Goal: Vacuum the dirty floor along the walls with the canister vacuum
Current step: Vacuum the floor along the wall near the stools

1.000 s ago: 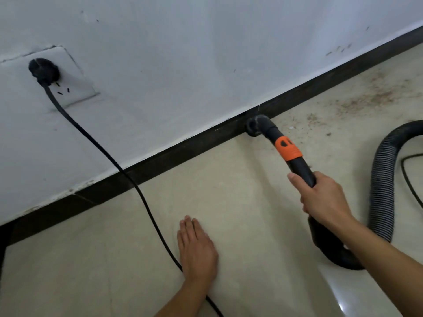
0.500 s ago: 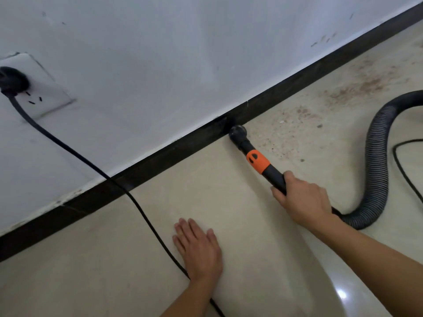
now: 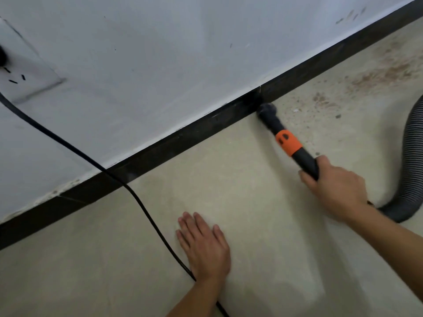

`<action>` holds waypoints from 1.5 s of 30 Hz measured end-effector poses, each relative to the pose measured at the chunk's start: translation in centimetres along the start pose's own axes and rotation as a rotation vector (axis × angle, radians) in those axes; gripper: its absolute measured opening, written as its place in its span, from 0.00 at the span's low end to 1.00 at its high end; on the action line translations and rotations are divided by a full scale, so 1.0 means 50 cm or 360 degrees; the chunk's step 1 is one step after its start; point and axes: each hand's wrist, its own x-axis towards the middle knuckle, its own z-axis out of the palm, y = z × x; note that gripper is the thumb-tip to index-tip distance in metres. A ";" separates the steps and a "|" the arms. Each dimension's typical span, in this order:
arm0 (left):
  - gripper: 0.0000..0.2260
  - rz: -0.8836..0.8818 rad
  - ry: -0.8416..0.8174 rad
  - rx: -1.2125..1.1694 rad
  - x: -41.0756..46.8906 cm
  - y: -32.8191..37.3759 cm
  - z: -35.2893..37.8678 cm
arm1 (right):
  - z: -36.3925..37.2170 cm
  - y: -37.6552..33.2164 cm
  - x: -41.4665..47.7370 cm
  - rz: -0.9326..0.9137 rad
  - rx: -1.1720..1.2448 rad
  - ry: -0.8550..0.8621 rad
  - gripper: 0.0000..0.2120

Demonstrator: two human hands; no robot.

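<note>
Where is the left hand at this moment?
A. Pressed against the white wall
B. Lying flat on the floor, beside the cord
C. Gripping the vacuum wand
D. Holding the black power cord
B: the left hand lies palm down, fingers spread, on the floor just right of the black power cord, while the right hand grips the vacuum wand.

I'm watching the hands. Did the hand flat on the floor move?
No. The left hand still lies flat on the floor, just right of the black cord.

Both hands low, arms extended
Left hand (image 3: 204, 247) flat, fingers spread, palm down; right hand (image 3: 336, 186) ahead of it, fist closed
</note>
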 end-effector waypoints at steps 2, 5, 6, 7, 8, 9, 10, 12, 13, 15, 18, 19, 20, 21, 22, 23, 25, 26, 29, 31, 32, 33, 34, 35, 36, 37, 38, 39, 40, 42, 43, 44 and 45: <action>0.29 -0.0008 0.0004 -0.0003 0.002 0.001 0.002 | -0.012 0.021 0.049 0.0091 0.0055 -0.0024 0.19; 0.29 0.0000 0.0001 -0.0005 -0.001 -0.002 0.002 | -0.021 0.009 0.060 0.0089 0.0061 -0.0110 0.19; 0.29 0.0000 0.0004 -0.0009 -0.002 -0.004 0.001 | -0.021 -0.004 0.044 0.0064 0.0055 -0.0133 0.18; 0.29 -0.0002 0.0006 -0.0014 -0.003 -0.004 -0.001 | -0.021 -0.017 0.020 0.0021 0.0043 -0.0163 0.18; 0.29 -0.0002 0.0014 -0.0018 -0.002 -0.005 -0.002 | -0.020 -0.033 -0.009 -0.0039 0.0036 -0.0199 0.18; 0.29 -0.0005 0.0024 -0.0025 0.000 -0.005 -0.004 | -0.020 -0.047 -0.041 -0.0104 0.0030 -0.0237 0.17; 0.29 -0.0010 0.0031 -0.0036 0.001 -0.005 -0.004 | -0.019 -0.057 -0.074 -0.0156 0.0013 -0.0277 0.16; 0.30 -0.0016 0.0033 -0.0055 0.002 -0.006 -0.003 | -0.016 -0.059 -0.131 -0.0188 -0.0022 -0.0319 0.17; 0.30 -0.0012 0.0029 -0.0058 0.001 -0.006 -0.002 | -0.016 -0.051 -0.151 -0.0168 -0.0021 -0.0317 0.17; 0.30 -0.0008 0.0005 -0.0066 0.001 -0.002 0.000 | -0.025 -0.024 -0.156 -0.0088 -0.0022 -0.0280 0.17; 0.29 -0.0027 -0.0013 -0.0061 -0.004 -0.006 0.004 | -0.047 0.007 -0.117 0.0086 0.0014 -0.0217 0.18; 0.28 -0.0027 -0.0013 -0.0051 -0.006 -0.009 0.005 | -0.053 0.008 -0.109 0.0127 0.0040 -0.0217 0.18; 0.28 -0.0027 -0.0017 -0.0043 -0.008 -0.011 0.005 | -0.055 0.006 -0.107 0.0128 0.0049 -0.0233 0.18; 0.28 -0.0025 -0.0028 -0.0038 -0.009 -0.012 0.005 | -0.053 0.001 -0.111 0.0080 0.0027 -0.0254 0.17; 0.28 -0.0017 -0.0044 -0.0036 -0.009 -0.010 0.003 | -0.048 -0.004 -0.119 0.0008 -0.0013 -0.0276 0.17; 0.27 -0.0007 -0.0061 -0.0034 -0.007 -0.007 0.001 | -0.043 -0.008 -0.125 -0.0051 -0.0050 -0.0291 0.17; 0.25 0.0009 -0.0100 -0.0041 -0.001 0.001 -0.002 | -0.041 -0.007 -0.109 -0.0061 -0.0067 -0.0250 0.17; 0.25 0.0008 -0.0125 -0.0046 0.002 0.002 -0.001 | -0.041 -0.005 -0.088 -0.0007 -0.0046 -0.0214 0.17; 0.26 -0.0004 -0.0170 -0.0027 0.000 -0.008 -0.001 | -0.054 -0.008 -0.023 0.0196 0.0130 -0.0183 0.17; 0.26 -0.0005 -0.0155 0.0003 -0.004 -0.020 0.000 | -0.059 -0.016 -0.022 0.0219 0.0226 -0.0203 0.17; 0.25 -0.0001 -0.0138 0.0008 -0.003 -0.025 0.000 | -0.061 -0.020 -0.040 0.0209 0.0254 -0.0233 0.17; 0.26 0.0001 -0.0123 0.0003 -0.001 -0.027 0.000 | -0.063 -0.022 -0.070 0.0182 0.0276 -0.0276 0.17; 0.27 0.0006 -0.0116 -0.0002 0.002 -0.027 0.001 | -0.063 -0.020 -0.107 0.0146 0.0284 -0.0324 0.16; 0.27 0.0006 -0.0118 -0.0004 0.004 -0.025 0.001 | -0.062 -0.013 -0.148 0.0118 0.0290 -0.0367 0.16; 0.27 0.0007 -0.0130 -0.0006 0.005 -0.022 0.001 | -0.064 -0.001 -0.188 0.0115 0.0297 -0.0394 0.16; 0.27 0.0005 -0.0142 -0.0007 0.005 -0.018 0.001 | -0.068 0.015 -0.223 0.0138 0.0306 -0.0403 0.17; 0.28 0.0008 -0.0154 -0.0015 0.003 -0.016 0.001 | -0.075 0.035 -0.255 0.0181 0.0321 -0.0404 0.17; 0.27 0.0010 -0.0156 -0.0026 0.000 -0.015 0.000 | -0.084 0.057 -0.284 0.0240 0.0346 -0.0405 0.18; 0.27 0.0012 -0.0155 -0.0034 -0.001 -0.015 -0.002 | -0.093 0.081 -0.310 0.0305 0.0387 -0.0403 0.19; 0.26 0.0023 -0.0157 -0.0011 0.001 -0.012 -0.012 | -0.118 0.123 -0.353 0.0443 0.0527 -0.0392 0.20; 0.25 0.0063 -0.0175 0.0018 0.003 -0.010 -0.016 | -0.132 0.141 -0.368 0.0509 0.0624 -0.0376 0.20; 0.23 0.0142 -0.0204 0.0036 0.005 -0.007 -0.018 | -0.145 0.157 -0.377 0.0566 0.0737 -0.0351 0.19; 0.23 0.0246 -0.0231 0.0029 0.005 -0.002 -0.018 | -0.158 0.171 -0.379 0.0614 0.0859 -0.0316 0.17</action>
